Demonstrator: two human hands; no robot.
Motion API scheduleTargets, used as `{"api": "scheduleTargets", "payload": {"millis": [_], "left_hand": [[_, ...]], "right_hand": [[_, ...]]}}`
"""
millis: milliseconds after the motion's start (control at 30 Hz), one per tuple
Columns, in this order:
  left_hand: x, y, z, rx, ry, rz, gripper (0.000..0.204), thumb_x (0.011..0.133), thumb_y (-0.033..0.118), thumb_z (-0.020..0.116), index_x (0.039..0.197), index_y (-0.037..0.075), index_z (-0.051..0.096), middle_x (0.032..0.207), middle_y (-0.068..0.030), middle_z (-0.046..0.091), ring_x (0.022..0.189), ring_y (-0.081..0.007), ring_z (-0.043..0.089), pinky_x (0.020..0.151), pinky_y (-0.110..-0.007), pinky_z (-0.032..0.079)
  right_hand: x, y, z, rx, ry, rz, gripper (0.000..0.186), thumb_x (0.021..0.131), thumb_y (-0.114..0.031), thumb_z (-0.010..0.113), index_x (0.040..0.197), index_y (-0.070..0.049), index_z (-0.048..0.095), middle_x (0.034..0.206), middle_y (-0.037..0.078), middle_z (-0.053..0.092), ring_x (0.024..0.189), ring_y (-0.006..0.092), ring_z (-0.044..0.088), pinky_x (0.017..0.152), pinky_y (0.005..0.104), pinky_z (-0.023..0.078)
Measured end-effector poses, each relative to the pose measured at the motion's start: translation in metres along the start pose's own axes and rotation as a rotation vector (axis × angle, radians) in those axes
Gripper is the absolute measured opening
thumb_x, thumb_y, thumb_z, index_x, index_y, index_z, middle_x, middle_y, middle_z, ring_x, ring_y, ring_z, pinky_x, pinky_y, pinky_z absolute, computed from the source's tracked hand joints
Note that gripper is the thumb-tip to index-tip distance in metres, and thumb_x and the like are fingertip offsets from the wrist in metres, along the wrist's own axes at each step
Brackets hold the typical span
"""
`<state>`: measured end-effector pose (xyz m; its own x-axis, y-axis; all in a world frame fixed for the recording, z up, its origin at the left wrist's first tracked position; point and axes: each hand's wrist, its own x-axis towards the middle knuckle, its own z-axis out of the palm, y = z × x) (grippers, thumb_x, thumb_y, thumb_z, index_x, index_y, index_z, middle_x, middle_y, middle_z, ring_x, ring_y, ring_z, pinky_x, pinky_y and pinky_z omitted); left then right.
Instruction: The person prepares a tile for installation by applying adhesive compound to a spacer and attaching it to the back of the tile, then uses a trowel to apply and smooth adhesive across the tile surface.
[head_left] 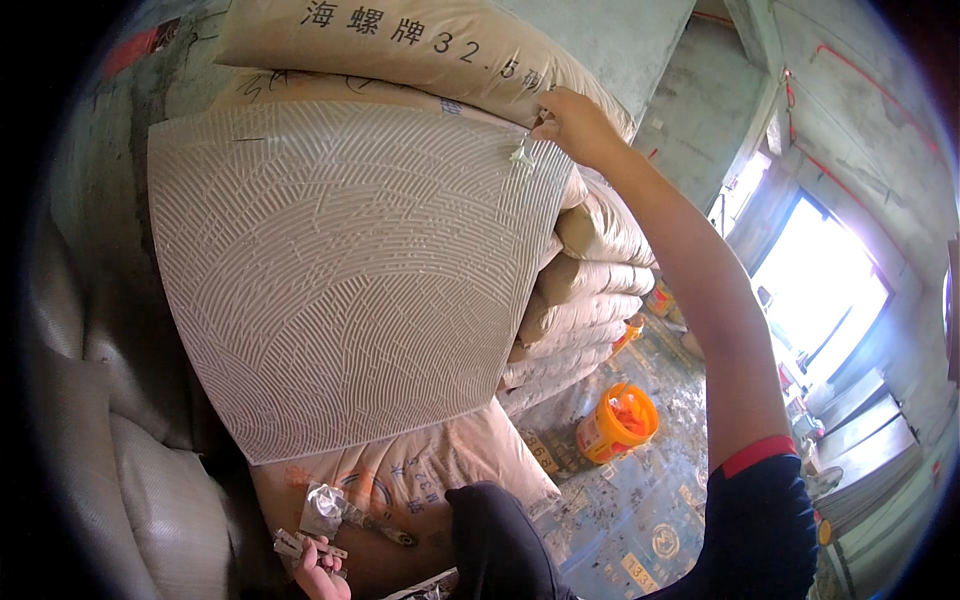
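A large square tile, covered in combed, grooved pale adhesive, leans on stacked tan sacks. My right hand reaches to its top right corner, fingers closed round a small metal piece with a pale, splayed lower end. At the bottom left, my left hand grips several narrow metal pieces. Just above it, a metal-bladed tool with a dark handle lies on a sack below the tile.
More sacks are stacked behind the tile on the right. An orange bucket stands on the sheet-covered floor. Grey sacks fill the left side. A bright window and stacked flat boards are at the right.
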<state>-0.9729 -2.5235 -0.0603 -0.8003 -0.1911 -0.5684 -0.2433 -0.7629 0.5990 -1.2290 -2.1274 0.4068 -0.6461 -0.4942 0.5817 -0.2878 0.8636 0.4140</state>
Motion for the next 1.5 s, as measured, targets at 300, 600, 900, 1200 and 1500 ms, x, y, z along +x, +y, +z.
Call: {"api": "scheduleTargets", "payload": {"millis": [300, 600, 900, 1200, 1500], "left_hand": [[-0.004, 0.002, 0.006, -0.030, 0.009, -0.021, 0.016, 0.090, 0.012, 0.057, 0.097, -0.003, 0.057, 0.059, -0.0004, 0.045, 0.050, -0.0117, 0.044, 0.046, -0.025, 0.034], [-0.008, 0.004, 0.009, 0.009, 0.019, 0.013, 0.015, 0.090, 0.014, 0.058, 0.092, 0.000, 0.057, 0.058, -0.0001, 0.045, 0.049, -0.0111, 0.043, 0.046, -0.026, 0.036], [0.001, -0.005, -0.005, 0.033, -0.019, -0.035, 0.025, 0.093, 0.021, 0.057, 0.079, 0.001, 0.061, 0.058, -0.0029, 0.051, 0.053, -0.0102, 0.044, 0.051, -0.024, 0.038], [0.016, -0.030, -0.022, -0.063, -0.242, 0.006, 0.007, 0.092, 0.014, 0.056, 0.092, 0.007, 0.054, 0.069, -0.0005, 0.049, 0.051, -0.0067, 0.036, 0.045, -0.023, 0.029], [-0.029, -0.023, 0.003, -0.091, -0.402, -0.079, 0.014, 0.087, 0.014, 0.066, 0.097, 0.004, 0.060, 0.080, -0.0004, 0.056, 0.058, -0.0086, 0.042, 0.053, -0.025, 0.036]], "right_hand": [[-0.002, -0.005, 0.006, 0.016, -0.023, 0.044, 0.036, 0.071, -0.016, 0.078, 0.100, -0.005, 0.058, 0.097, 0.016, 0.056, 0.093, 0.0358, 0.056, 0.079, 0.0420, 0.045], [-0.011, -0.017, 0.010, -0.019, 0.046, 0.106, 0.035, 0.074, -0.016, 0.076, 0.096, -0.002, 0.053, 0.099, 0.018, 0.054, 0.092, 0.0364, 0.056, 0.079, 0.0427, 0.045], [-0.016, -0.011, 0.013, -0.016, 0.038, 0.105, 0.046, 0.075, -0.018, 0.075, 0.112, -0.004, 0.052, 0.103, 0.018, 0.053, 0.094, 0.0364, 0.056, 0.081, 0.0425, 0.046], [-0.040, -0.069, 0.016, 0.023, 0.359, 0.226, 0.033, 0.086, -0.022, 0.065, 0.111, -0.003, 0.055, 0.097, 0.017, 0.060, 0.084, 0.0291, 0.061, 0.074, 0.0388, 0.050], [-0.285, -0.384, 0.065, 1.371, -0.636, 0.464, 0.021, 0.089, -0.017, 0.065, 0.100, 0.000, 0.062, 0.072, 0.004, 0.062, 0.065, 0.0091, 0.055, 0.061, 0.0262, 0.047]]}}
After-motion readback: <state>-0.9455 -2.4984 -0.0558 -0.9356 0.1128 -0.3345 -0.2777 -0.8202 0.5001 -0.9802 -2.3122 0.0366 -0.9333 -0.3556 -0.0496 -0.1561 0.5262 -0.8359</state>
